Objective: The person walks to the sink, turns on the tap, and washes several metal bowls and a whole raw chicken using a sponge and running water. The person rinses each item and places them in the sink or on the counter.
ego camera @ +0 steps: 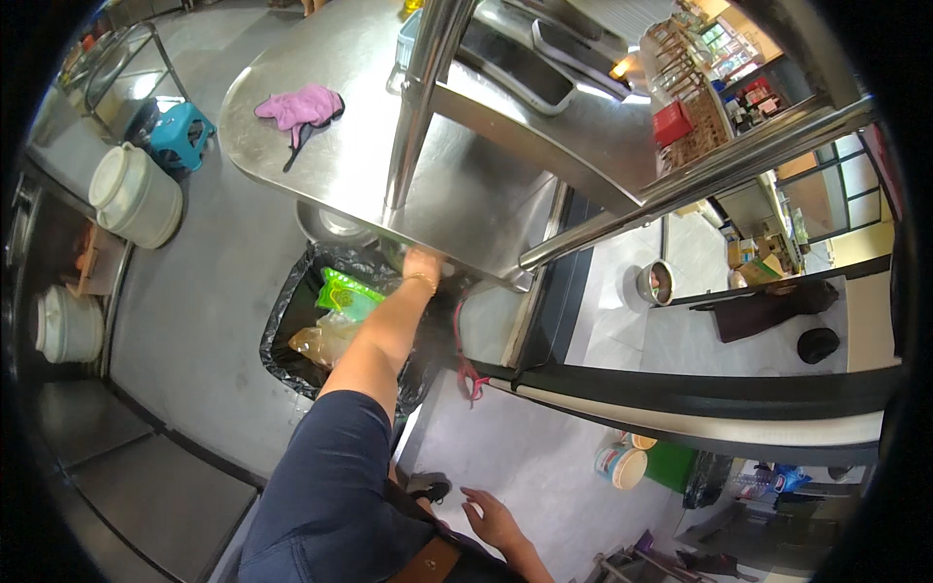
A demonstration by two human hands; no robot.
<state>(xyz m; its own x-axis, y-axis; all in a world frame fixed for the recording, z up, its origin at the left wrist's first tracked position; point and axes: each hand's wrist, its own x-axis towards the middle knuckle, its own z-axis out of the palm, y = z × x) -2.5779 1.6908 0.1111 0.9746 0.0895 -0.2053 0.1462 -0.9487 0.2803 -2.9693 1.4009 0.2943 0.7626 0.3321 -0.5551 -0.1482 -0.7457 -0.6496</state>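
My left arm, in a dark blue short sleeve, reaches out over a bin lined with a black plastic bag (280, 321). My left hand (423, 266) is at the edge of a stainless steel table (350, 138); its fingers are blurred and partly hidden, so what they hold cannot be told. Inside the bin lie a bright green plastic package (350, 295) and a crumpled clear plastic bag (321, 341). Low in the picture, my right hand (492, 519) hangs with fingers slightly apart and holds nothing. On the table lies a pink cloth with dark edging (302, 109).
A metal bowl (332, 224) sits under the table edge, behind the bin. Steel posts (415, 109) and rails rise from the table. At the left are a lidded white plastic barrel (138, 197) and a blue plastic stool (182, 136). White buckets (619, 466) stand at the lower right.
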